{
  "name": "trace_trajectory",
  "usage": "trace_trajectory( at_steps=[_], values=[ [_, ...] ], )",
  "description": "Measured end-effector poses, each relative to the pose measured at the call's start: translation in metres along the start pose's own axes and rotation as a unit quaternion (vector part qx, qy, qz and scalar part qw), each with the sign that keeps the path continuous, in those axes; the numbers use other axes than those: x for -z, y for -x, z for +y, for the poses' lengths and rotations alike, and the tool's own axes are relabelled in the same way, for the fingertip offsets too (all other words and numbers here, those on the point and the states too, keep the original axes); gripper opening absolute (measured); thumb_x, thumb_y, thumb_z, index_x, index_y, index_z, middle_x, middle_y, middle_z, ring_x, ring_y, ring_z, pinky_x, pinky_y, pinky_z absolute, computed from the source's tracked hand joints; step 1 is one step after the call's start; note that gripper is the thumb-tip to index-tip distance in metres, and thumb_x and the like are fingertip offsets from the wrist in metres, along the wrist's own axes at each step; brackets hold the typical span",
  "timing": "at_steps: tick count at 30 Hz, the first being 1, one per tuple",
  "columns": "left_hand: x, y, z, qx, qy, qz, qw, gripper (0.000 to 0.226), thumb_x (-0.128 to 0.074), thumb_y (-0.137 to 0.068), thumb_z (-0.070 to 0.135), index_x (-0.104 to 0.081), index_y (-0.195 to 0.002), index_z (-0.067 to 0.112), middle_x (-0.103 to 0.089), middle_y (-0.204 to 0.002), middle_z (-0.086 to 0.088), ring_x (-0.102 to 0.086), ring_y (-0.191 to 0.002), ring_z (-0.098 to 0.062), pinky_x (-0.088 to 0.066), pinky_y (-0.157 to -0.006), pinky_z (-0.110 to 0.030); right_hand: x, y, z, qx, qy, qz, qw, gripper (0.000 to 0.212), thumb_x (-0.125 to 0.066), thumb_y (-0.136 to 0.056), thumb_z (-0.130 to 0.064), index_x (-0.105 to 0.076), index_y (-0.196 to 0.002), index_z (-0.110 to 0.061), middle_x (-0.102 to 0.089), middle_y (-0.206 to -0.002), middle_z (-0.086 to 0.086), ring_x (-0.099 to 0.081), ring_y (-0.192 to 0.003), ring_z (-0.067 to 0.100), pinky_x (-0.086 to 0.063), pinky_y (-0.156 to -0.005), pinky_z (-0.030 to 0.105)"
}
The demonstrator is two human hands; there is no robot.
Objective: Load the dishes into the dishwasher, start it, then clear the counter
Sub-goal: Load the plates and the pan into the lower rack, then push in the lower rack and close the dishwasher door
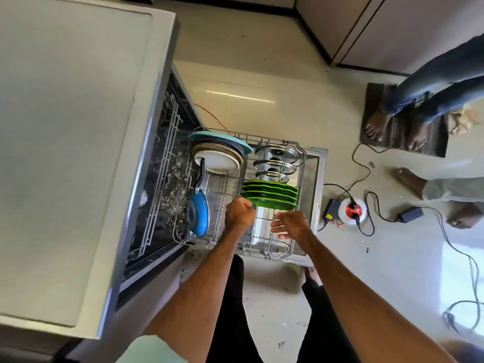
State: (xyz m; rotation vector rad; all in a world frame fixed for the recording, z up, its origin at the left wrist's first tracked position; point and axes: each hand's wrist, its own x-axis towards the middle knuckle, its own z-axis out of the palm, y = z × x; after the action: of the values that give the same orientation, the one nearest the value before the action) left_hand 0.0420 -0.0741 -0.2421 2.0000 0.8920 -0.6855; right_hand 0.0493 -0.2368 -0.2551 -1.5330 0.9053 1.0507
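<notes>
1. Lower rack (288, 251) is pulled out of the dishwasher (157, 179), right of the counter (65, 153)
2. Green plates (272, 191) stand on edge in a row on the rack's right side; steel lids (276, 163) just beyond them; pale plates (217, 158) far-left; blue pan (197, 213) upright at left
3. Left hand (239, 214) clenched on the left edge of the nearest green plate (275, 205)
4. Right hand (290, 226) relaxed, fingers loosely spread over bare rack wires, holding nothing

A home kitchen: open dishwasher (146, 179) under a counter (65, 153), tiled floor (248, 82), cabinets (392, 27).
</notes>
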Motion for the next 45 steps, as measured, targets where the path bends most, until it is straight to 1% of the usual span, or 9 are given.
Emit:
trace_trajectory(
  at_steps=[8, 12, 16, 21, 24, 30, 35, 41, 45],
  values=[
    [-0.092, 0.04, 0.031, 0.002, -0.026, 0.012, 1.0, 0.022, -0.054, -0.091, 0.006, -0.07, -0.08, 0.016, -0.055, -0.067, 0.005, -0.048, -0.061, -0.007, -0.038, -0.055, -0.022, 0.099, -0.013, 0.007, -0.035, 0.014, -0.082, 0.996, 0.025, -0.044, -0.1, -0.011, -0.059, -0.081, -0.009, -0.067, -0.054, 0.003, -0.063, -0.044, 0.015, -0.044, -0.057, 0.024],
    [-0.155, 0.07, 0.048, 0.032, -0.035, -0.007, 0.999, 0.023, -0.055, -0.085, 0.002, -0.072, -0.072, 0.009, -0.067, -0.074, -0.01, -0.063, -0.074, -0.024, -0.04, -0.059, -0.024, 0.15, -0.013, 0.009, -0.03, 0.044, -0.076, 0.996, 0.026, -0.045, -0.1, -0.009, -0.06, -0.079, -0.008, -0.064, -0.049, 0.002, -0.059, -0.037, 0.012, -0.044, -0.041, 0.017],
    [-0.203, 0.084, 0.07, 0.059, 0.004, -0.003, 0.998, 0.024, -0.057, -0.092, 0.014, -0.074, -0.087, -0.001, -0.074, -0.095, -0.018, -0.068, -0.09, -0.029, -0.051, -0.074, -0.034, 0.178, -0.021, 0.012, 0.012, 0.074, -0.05, 0.996, 0.018, -0.05, -0.097, -0.002, -0.065, -0.088, -0.001, -0.062, -0.067, 0.013, -0.057, -0.049, 0.021, -0.041, -0.052, 0.025],
    [-0.223, 0.079, 0.073, 0.077, 0.057, 0.003, 0.995, 0.047, -0.059, -0.095, 0.04, -0.059, -0.059, 0.011, -0.06, -0.062, -0.008, -0.051, -0.053, -0.016, -0.034, -0.052, -0.031, 0.173, -0.043, 0.009, 0.019, 0.128, -0.048, 0.99, 0.02, -0.052, -0.096, -0.003, -0.064, -0.08, -0.006, -0.063, -0.076, 0.014, -0.057, -0.057, 0.022, -0.044, -0.053, 0.026],
    [-0.215, 0.073, 0.066, 0.098, 0.088, 0.012, 0.991, 0.039, -0.054, -0.091, 0.014, -0.048, -0.052, 0.016, -0.044, -0.049, 0.002, -0.04, -0.046, -0.01, -0.029, -0.047, -0.027, 0.168, -0.052, 0.007, 0.043, 0.174, -0.05, 0.983, 0.019, -0.052, -0.094, -0.001, -0.067, -0.083, -0.005, -0.067, -0.074, 0.014, -0.064, -0.061, 0.026, -0.049, -0.054, 0.026],
    [-0.198, 0.06, 0.035, 0.142, 0.15, -0.004, 0.978, 0.017, -0.06, -0.082, 0.016, -0.068, -0.079, 0.001, -0.071, -0.081, -0.012, -0.064, -0.071, -0.022, -0.036, -0.045, -0.022, 0.153, -0.055, 0.002, 0.05, 0.24, -0.036, 0.969, 0.016, -0.055, -0.093, 0.001, -0.071, -0.095, 0.003, -0.071, -0.086, 0.022, -0.067, -0.073, 0.03, -0.049, -0.051, 0.025],
    [-0.243, 0.006, -0.031, 0.228, 0.257, -0.018, 0.939, 0.055, -0.063, -0.063, 0.033, -0.069, -0.109, 0.002, -0.074, -0.107, -0.017, -0.072, -0.097, -0.03, -0.061, -0.082, -0.043, 0.136, -0.046, -0.013, 0.039, 0.244, -0.037, 0.968, 0.011, -0.056, -0.094, 0.001, -0.065, -0.089, -0.001, -0.064, -0.069, 0.015, -0.059, -0.062, 0.024, -0.047, -0.046, 0.022],
    [-0.231, 0.014, -0.025, 0.254, 0.355, -0.024, 0.9, 0.048, -0.068, -0.066, 0.029, -0.068, -0.107, 0.006, -0.075, -0.102, -0.013, -0.074, -0.088, -0.028, -0.063, -0.076, -0.042, 0.103, -0.051, -0.047, 0.047, 0.344, -0.027, 0.937, 0.025, -0.05, -0.099, -0.001, -0.063, -0.078, -0.004, -0.069, -0.102, 0.03, -0.067, -0.07, 0.036, -0.051, -0.059, 0.03],
    [-0.209, 0.023, -0.007, 0.256, 0.411, -0.014, 0.875, 0.02, -0.069, -0.085, 0.016, -0.071, -0.1, 0.002, -0.076, -0.095, -0.012, -0.075, -0.081, -0.023, -0.063, -0.074, -0.038, 0.09, -0.067, -0.066, 0.044, 0.402, -0.033, 0.914, 0.023, -0.055, -0.097, -0.001, -0.063, -0.076, -0.004, -0.062, -0.076, 0.015, -0.057, -0.061, 0.021, -0.05, -0.056, 0.029]
  ],
)
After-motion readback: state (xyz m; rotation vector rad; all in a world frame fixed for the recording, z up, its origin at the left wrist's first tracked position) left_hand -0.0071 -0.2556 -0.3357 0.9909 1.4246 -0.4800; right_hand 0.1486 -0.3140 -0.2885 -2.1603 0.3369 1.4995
